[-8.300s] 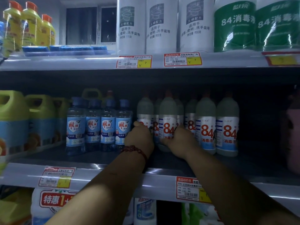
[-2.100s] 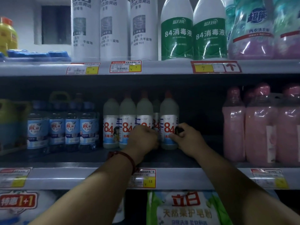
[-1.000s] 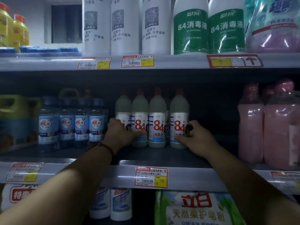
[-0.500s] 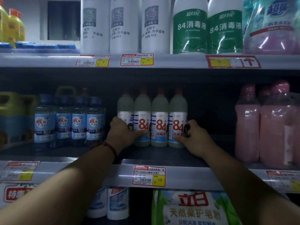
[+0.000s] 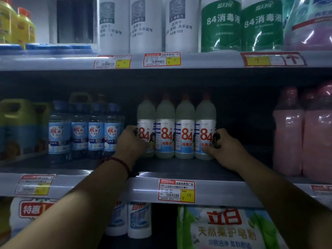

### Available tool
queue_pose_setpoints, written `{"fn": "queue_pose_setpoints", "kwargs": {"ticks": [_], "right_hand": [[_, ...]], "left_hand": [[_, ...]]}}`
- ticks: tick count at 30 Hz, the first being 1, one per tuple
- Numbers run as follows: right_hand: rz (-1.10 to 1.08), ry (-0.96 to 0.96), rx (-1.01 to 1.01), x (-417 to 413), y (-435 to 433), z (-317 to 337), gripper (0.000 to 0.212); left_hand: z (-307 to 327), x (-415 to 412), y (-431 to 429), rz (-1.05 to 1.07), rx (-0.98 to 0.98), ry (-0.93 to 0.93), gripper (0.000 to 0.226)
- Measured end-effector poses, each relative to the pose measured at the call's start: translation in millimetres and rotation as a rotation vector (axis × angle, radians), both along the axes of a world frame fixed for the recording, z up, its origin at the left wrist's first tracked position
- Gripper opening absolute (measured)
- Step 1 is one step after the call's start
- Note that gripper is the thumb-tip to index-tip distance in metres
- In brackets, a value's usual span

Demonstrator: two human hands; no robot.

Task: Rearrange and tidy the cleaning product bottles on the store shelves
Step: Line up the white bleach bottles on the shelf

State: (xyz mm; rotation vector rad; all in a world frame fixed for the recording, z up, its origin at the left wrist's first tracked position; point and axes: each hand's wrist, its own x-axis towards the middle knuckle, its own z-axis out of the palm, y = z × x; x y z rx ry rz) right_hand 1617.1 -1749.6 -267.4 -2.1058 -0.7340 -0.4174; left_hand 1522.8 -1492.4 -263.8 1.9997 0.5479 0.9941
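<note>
We look at a dim middle shelf [image 5: 107, 186] that runs across the whole frame, with a brighter upper shelf [image 5: 206, 60] above it. At the lower right, under the middle shelf, lies a big green and white bag [image 5: 230, 229]. At the right edge of the middle shelf stand pink bottles [image 5: 287, 133], well apart from the centre group. At the upper right we see two green-labelled bottles [image 5: 221, 26] side by side, and left of them three tall white bottles [image 5: 145, 24]. At the far left of the middle shelf sit yellow jugs [image 5: 16, 126], and just right of those a row of clear blue-labelled bottles [image 5: 79, 132].

In the centre of the frame four 84 disinfectant bottles [image 5: 185, 130] stand upright in one tight row near the front of the middle shelf, labels facing us, sides touching. The left hand [image 5: 131, 142] grips the leftmost bottle [image 5: 146, 114] from its outer side, fingers curled round it and the thumb lying across the lower label. The right hand [image 5: 224, 148] grips the rightmost bottle [image 5: 204, 114] in the same way from the other side, fingers wrapped behind it and the thumb on the lower front. Both forearms reach up from the bottom corners of the frame.

A red cord bracelet [image 5: 118, 161] circles the left wrist. A red and yellow price tag [image 5: 177, 190] hangs on the shelf rail just below the row.
</note>
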Motion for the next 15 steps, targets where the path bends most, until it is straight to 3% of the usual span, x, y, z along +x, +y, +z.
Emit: {"fn": "queue_pose_setpoints", "kwargs": {"ticks": [15], "right_hand": [[-0.019,0.001,-0.034,1.7,1.9,-0.3,0.054]], "left_hand": [[0.6,-6.7,-7.0,0.028,0.074,0.032,0.059]]}}
